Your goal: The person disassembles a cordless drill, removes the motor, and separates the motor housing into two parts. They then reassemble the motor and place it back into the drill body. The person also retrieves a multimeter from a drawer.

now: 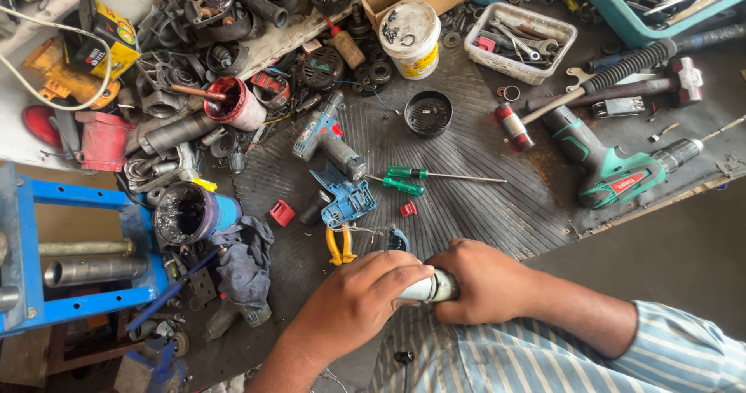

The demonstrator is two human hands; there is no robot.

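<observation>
Both my hands grip a short silver-grey metal cylinder [430, 289] held close to my body at the lower middle. My left hand [361, 300] wraps its left end, fingers curled over the top. My right hand [486, 280] closes around its right end. Just beyond my hands lie yellow-handled pliers [339, 244], a blue opened power tool housing [346, 197] and two green-handled screwdrivers [408, 178] on the ribbed black mat [482, 199].
A green cordless drill [614, 171] lies at right near a hammer [622, 90]. A white tub [410, 38], a clear parts tray [519, 41], a black cup [428, 113], a grease tin [190, 213], a blue stand [47, 245] and heaps of metal parts crowd the left.
</observation>
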